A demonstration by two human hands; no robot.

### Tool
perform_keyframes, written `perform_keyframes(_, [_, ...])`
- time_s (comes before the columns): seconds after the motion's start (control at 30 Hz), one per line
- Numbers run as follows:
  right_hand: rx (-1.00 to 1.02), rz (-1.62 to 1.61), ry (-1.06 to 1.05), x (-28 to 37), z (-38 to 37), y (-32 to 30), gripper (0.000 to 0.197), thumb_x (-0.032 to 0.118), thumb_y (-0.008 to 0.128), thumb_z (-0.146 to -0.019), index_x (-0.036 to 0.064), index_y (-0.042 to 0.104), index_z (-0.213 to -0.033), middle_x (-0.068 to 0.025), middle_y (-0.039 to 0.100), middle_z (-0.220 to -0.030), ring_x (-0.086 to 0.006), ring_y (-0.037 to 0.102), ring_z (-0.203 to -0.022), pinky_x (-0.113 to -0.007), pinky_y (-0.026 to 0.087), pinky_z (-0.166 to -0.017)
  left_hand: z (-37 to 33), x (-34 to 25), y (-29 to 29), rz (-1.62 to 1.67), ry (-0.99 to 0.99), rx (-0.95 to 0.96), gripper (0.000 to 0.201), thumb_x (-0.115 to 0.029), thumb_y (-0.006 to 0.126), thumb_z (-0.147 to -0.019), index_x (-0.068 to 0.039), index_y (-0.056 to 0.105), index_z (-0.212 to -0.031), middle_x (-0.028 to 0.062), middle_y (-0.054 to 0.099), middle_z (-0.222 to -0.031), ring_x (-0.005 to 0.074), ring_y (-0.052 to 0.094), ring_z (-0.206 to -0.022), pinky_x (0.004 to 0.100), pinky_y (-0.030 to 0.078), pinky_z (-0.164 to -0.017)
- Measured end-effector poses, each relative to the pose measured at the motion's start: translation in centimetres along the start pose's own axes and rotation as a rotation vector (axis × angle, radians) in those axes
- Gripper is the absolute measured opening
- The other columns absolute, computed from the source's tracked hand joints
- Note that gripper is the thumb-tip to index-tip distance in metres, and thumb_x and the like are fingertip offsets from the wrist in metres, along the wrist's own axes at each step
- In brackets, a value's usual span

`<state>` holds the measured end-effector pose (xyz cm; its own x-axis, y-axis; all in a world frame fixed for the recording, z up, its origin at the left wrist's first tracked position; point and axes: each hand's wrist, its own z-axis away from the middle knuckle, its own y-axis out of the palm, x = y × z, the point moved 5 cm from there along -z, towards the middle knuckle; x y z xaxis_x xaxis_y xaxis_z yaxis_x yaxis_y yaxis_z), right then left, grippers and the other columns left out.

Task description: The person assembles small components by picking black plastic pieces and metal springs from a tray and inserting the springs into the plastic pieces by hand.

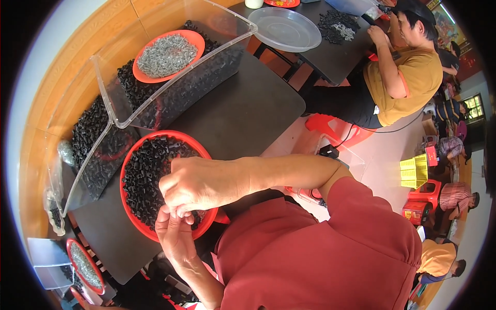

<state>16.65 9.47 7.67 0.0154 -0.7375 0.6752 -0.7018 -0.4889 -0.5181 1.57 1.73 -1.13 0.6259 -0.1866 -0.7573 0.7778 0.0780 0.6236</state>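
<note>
My right hand point(194, 186) and my left hand point(174, 232) meet above a round red tub point(208, 219) of small black tubular plastic parts point(142, 178). The fingertips of both hands are pinched together; whatever lies between them is too small and covered to make out. The right hand is uppermost, its knuckles turned up, with the forearm crossing in front of my red shirt. From below, the left hand comes up to touch it. Part of the tub's contents is hidden behind the hands.
Clear bins point(173, 88) of black parts stand beyond the tub on a dark table point(243, 103). A red dish point(143, 75) of small clear pieces rests on one; another red dish point(85, 263) lies at lower left. A co-worker in a yellow shirt point(400, 88) sits near a plastic lid point(284, 28).
</note>
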Motion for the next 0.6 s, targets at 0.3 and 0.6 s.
perform_keyframes(0.3, [0.21,0.084,-0.07,1.9,-0.8,-0.5,0.022,0.026,0.072,-0.086,0.012,0.072,-0.102,0.0013,0.067,-0.083,-0.019,0.062,-0.076,-0.035,0.04,-0.081,0.4,-0.7,1.7,-0.098,0.001,0.104,0.024,-0.008,0.073,-0.092,-0.006,0.064,-0.115,0.0038,0.067,-0.097,0.0138,0.06,-0.081,0.0272,0.048,-0.065])
perform_keyframes(0.6, [0.107,0.009,0.19,0.2,-0.1,-0.6,0.016,0.014,0.073,-0.088,0.001,0.074,-0.097,-0.0128,0.07,-0.084,-0.0317,0.068,-0.077,-0.041,0.054,-0.071,0.3,-1.4,1.2,-0.205,0.053,0.012,0.013,-0.01,0.069,-0.096,-0.003,0.067,-0.107,0.006,0.07,-0.091,0.0127,0.063,-0.078,0.0258,0.05,-0.071])
